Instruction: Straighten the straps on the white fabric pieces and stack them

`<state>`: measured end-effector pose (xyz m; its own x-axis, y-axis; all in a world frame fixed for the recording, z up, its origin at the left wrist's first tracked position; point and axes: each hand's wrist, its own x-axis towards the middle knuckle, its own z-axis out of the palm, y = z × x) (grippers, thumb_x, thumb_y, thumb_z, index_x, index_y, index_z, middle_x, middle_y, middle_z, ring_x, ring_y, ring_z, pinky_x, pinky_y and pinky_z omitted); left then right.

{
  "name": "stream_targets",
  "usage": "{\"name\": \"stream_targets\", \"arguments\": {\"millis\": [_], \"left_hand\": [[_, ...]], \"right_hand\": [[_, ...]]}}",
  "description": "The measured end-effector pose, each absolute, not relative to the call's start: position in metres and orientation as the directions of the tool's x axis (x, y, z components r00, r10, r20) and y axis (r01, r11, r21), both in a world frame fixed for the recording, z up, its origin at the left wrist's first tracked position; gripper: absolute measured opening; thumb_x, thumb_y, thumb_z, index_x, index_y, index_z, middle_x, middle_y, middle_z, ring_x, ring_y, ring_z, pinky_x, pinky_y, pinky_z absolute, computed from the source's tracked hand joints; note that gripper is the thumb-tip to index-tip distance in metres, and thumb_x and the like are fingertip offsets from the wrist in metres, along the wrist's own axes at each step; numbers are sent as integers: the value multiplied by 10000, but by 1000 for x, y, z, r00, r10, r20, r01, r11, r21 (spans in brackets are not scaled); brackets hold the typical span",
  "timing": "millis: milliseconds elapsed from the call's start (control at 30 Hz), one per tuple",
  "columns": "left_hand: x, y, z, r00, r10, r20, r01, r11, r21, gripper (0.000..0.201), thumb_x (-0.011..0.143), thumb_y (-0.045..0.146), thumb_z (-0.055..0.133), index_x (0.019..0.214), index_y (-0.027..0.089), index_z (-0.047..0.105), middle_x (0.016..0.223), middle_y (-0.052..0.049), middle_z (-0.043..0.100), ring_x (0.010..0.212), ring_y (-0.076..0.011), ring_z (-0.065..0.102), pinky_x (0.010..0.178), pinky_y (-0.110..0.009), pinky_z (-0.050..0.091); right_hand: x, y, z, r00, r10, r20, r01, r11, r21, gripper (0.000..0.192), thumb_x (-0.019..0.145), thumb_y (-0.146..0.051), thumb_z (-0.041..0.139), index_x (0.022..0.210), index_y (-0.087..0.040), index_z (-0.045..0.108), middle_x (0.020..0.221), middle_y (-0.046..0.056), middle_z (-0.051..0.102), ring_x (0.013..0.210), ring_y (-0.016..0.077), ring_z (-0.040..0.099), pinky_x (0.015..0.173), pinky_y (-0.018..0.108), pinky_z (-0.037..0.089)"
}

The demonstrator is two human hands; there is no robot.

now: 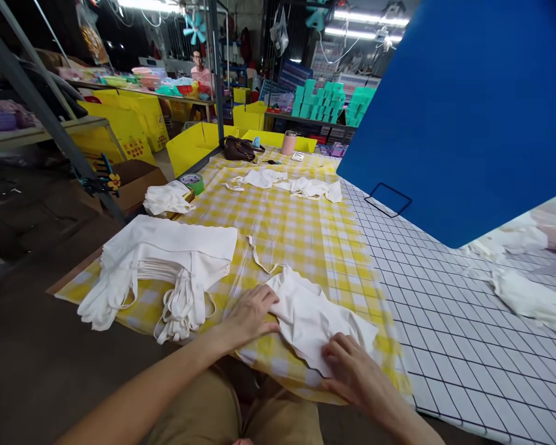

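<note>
At the near-left table (282, 228) corner, strapped garments (164, 235) lie stacked; loosely spread left hand (254, 309) and curled right hand (349, 364) touch one unstacked garment (308, 309).

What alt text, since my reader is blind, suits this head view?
A person's left hand and right hand touch a white cloth on a yellow-checked table cover. To its left lies a stack of white cloths; a blue panel fills the upper right.
</note>
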<state>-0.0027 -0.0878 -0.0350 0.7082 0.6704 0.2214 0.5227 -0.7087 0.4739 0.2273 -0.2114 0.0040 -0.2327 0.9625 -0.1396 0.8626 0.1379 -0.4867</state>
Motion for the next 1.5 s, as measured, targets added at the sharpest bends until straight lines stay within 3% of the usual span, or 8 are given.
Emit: {"name": "stream_targets", "arguments": {"millis": [133, 433, 600, 767, 900, 1133, 1333, 1500], "left_hand": [[-5, -79, -25, 679, 718, 151, 530, -622, 576, 42, 771, 159, 565, 813, 155, 565, 983, -65, 552, 963, -217, 492, 847, -349, 406], [-1, -26, 48, 662, 748, -37, 44, 10, 999, 219, 783, 338, 521, 891, 148, 503, 702, 12, 542, 631, -109, 521, 609, -219, 398], [15, -24, 29, 308, 941, 140, 577, -302, 759, 277, 758, 107, 514, 1030, 154, 498, 907, -43, 578, 866, -173, 549, 807, -325, 421], [12, -71, 2, 545, 789, 282, 611, -605, 511, 175, 823, 140, 489, 989, 155, 543, 990, -57, 562, 958, -181, 518, 862, -323, 427], [25, -117, -2, 831, 503, 238, 409, -842, 351, 173, 829, 303, 548, 894, 146, 581, 923, -62, 569, 898, -201, 532, 813, -336, 444], [71, -147, -4, 889, 455, 51, 388, -807, 444, 321, 807, 295, 578, 1063, 109, 527, 987, -102, 609, 909, -230, 579, 733, -310, 469], [41, -128, 17, 934, 346, -86, 344, -812, 471, 132, 840, 222, 492, 822, 173, 614, 763, -46, 650, 728, -189, 613, 599, -252, 415], [-17, -101, 53, 954, 294, 60, 249, -886, 390, 141, 837, 172, 503, 731, 185, 596, 783, 2, 604, 732, -122, 547, 833, -287, 362]], "right_hand": [[223, -214, 3, -207, 968, -139, 866, 115, -486, 165, 834, -231, 427, 683, -201, 486, 797, 53, 557, 771, 197, 516, 681, 330, 425], [260, -196, 60, 253, 966, -45, 343, -133, -930, 282, 793, -497, 522, 773, -216, 494, 712, 4, 496, 662, 144, 478, 541, 236, 409], [269, -170, 32, 402, 916, -11, 590, -268, -762, 311, 749, -506, 501, 678, -203, 499, 559, -6, 477, 522, 136, 435, 477, 250, 363], [277, -167, -2, 357, 927, 116, 880, -292, -375, 204, 783, -378, 422, 787, -211, 540, 752, 57, 610, 663, 213, 561, 575, 327, 430], [265, -149, -7, 95, 951, 295, 973, -27, -227, 250, 835, -268, 397, 1024, -199, 544, 1039, 116, 582, 954, 257, 555, 730, 370, 459], [217, -97, 4, -457, 888, -42, 884, 449, -133, 169, 775, -78, 502, 797, -217, 595, 893, 33, 646, 864, 184, 581, 769, 313, 405], [242, -95, 36, -89, 988, 122, 992, 99, -74, 194, 846, -125, 356, 813, -179, 539, 621, 36, 590, 540, 155, 507, 570, 278, 355], [280, -114, 83, 400, 819, 411, 914, -324, -244, 203, 810, -210, 381, 908, -194, 558, 507, -7, 532, 424, 136, 438, 473, 248, 303]]}}
